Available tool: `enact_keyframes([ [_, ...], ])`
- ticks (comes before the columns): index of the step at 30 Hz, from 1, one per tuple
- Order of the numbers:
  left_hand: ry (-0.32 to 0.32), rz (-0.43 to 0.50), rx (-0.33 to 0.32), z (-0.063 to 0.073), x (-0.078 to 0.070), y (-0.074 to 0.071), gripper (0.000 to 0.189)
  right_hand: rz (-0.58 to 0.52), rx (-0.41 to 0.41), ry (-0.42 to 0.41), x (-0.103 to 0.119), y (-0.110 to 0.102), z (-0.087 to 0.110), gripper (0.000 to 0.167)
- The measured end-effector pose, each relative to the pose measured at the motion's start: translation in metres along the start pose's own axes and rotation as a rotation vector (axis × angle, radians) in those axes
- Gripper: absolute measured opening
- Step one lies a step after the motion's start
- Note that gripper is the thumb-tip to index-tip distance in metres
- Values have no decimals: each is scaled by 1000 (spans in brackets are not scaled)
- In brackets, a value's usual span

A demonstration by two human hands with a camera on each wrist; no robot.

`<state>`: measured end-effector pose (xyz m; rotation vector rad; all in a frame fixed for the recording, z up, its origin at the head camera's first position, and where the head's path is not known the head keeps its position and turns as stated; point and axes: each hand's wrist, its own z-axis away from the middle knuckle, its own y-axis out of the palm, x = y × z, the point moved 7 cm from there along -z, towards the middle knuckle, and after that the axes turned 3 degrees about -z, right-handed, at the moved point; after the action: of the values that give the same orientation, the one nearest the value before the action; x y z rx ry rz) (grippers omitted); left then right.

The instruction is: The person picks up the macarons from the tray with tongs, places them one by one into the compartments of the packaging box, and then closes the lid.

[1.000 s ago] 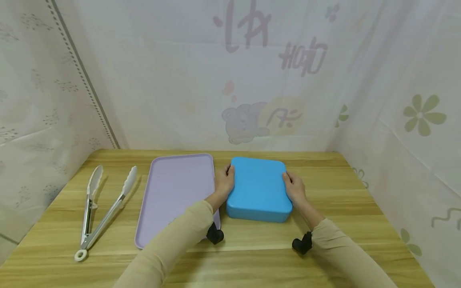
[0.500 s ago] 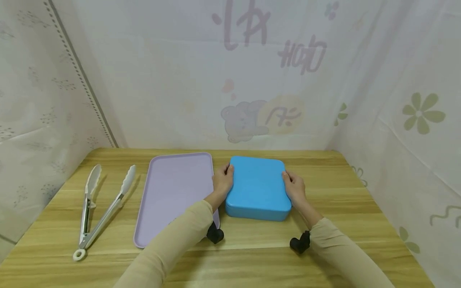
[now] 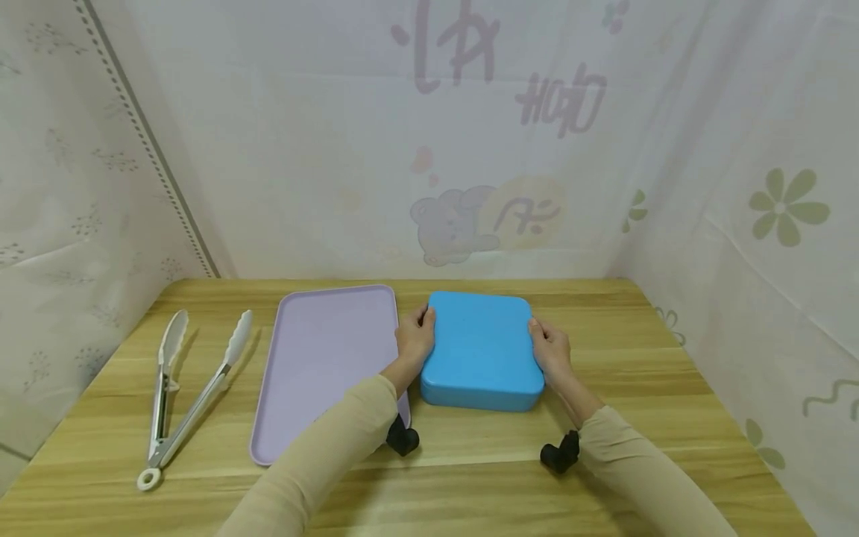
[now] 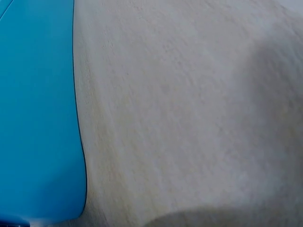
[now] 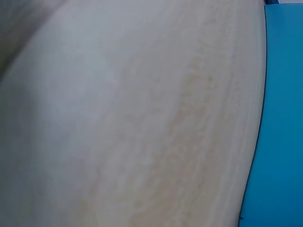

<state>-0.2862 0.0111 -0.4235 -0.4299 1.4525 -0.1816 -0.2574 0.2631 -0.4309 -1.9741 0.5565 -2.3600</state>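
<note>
A blue, flat square box [image 3: 482, 343] with rounded corners lies on the wooden table, right of centre in the head view. My left hand [image 3: 416, 339] grips its left side, thumb up along the top edge. On the opposite side my right hand [image 3: 552, 350] holds it the same way, with the other fingers hidden below the edge. In the left wrist view the box's blue wall [image 4: 38, 118] fills the left side; in the right wrist view its blue wall [image 5: 279, 123] shows at the right edge.
Left of the box lies a lilac rectangular tray [image 3: 329, 350], partly covered by my left forearm. Farther left, metal tongs [image 3: 194, 418] with white tips lie spread apart. Patterned white cloth [image 3: 322, 149] hangs behind the table [image 3: 463, 492] and along both its sides.
</note>
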Motion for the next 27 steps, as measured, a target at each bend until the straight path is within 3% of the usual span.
enact_keyframes([
  [18, -27, 55, 4, -2, 4, 2, 42, 10, 8, -10, -3, 0, -2, 49],
  [22, -48, 74, 37, -4, 6, 5, 44, 31, 25, 9, -6, -2, -6, 50],
  [27, -100, 124, 127, -5, 6, 3, 54, 41, 89, 38, -8, -7, -7, 51],
])
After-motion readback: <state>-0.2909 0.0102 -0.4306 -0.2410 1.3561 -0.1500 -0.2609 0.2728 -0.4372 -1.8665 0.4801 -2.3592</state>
